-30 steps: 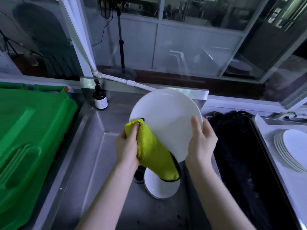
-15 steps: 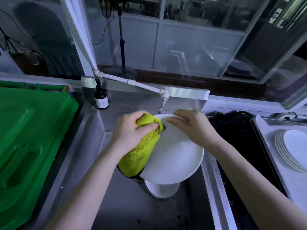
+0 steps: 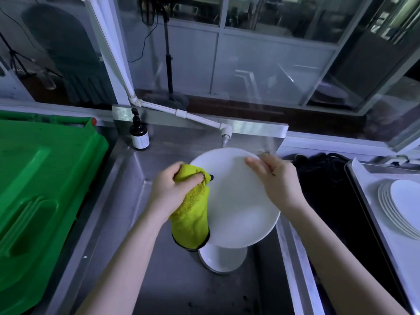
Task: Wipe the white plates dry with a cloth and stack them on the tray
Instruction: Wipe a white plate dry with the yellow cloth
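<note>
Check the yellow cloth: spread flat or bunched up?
Bunched. The left hand grips the yellow cloth in a wad against the white plate, its tail hanging down.

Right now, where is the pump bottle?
Head view: the pump bottle stands at the back left corner of the sink, between the green lid and the tap.

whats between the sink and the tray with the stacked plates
Head view: a dark tangled mass, too dark to identify, fills the stretch between sink and tray.
</note>
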Tool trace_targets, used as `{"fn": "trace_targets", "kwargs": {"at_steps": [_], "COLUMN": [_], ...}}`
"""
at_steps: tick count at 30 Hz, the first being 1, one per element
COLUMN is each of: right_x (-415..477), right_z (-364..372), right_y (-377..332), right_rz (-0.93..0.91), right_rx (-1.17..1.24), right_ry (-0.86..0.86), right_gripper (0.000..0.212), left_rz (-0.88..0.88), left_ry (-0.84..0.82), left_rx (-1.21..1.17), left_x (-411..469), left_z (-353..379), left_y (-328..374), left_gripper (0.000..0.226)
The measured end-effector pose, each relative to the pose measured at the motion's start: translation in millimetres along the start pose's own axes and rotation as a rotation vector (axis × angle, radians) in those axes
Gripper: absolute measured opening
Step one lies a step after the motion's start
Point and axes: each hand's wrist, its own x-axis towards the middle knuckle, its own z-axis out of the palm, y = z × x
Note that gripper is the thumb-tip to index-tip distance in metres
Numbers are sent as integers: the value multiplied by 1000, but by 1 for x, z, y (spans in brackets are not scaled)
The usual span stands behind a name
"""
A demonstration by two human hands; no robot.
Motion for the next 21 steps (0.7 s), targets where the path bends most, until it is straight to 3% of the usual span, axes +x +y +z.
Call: {"fn": "trace_targets", "kwargs": {"at_steps": [3,5,10,13,18,21], "right_x": [-6,-8,-8,-8,-9,-12], "right_z": [11,10,2,2,13,21], "right_y": [-11,-10,0,0,-11,-12], "right_rz": [-196,-216,108,132,-107,-152], "right_rx": [-130,-116,156,148,-75,-54], "right_ry": [-197,-178,99,93,-157,-214], "right_gripper": [53,50,53,52,49,53], "left_rz": [237,280,-127,-185,111,213], "left_ry": [-200,-243,53,64,-124,-229], "left_rx": [306,289,-201,-182,126,228], "left_x": [3,3,-3,-7,1,3], "left_z": [4,6,1,0,-1,3], "left_y": [14,16,-6,-13,1,10], "left_gripper": [18,15,23,22,19,18]}}
